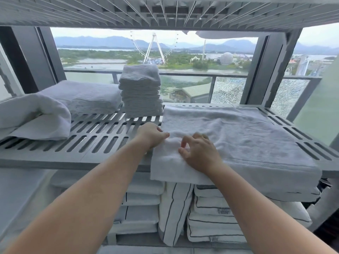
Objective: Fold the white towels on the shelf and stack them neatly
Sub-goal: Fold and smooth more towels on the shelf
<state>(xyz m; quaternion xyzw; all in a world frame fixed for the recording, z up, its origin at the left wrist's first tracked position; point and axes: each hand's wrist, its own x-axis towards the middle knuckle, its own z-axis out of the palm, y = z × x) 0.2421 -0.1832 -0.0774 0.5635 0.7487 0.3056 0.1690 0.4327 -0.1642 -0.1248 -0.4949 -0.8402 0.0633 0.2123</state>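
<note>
Left hand (151, 134) pinches the white towel (247, 140) by its edge; right hand (199, 154) rests beside, loosely curled, empty. Next, likely fold that edge across.

Ferris wheel (153, 36) and white dome (226, 58) beyond railing (183, 73)

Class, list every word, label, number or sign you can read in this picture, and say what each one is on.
No text is legible.
Small tag on a black-trimmed folded cloth under the shelf: printed, but too small and blurred to read.
No other lettering shows.
</note>
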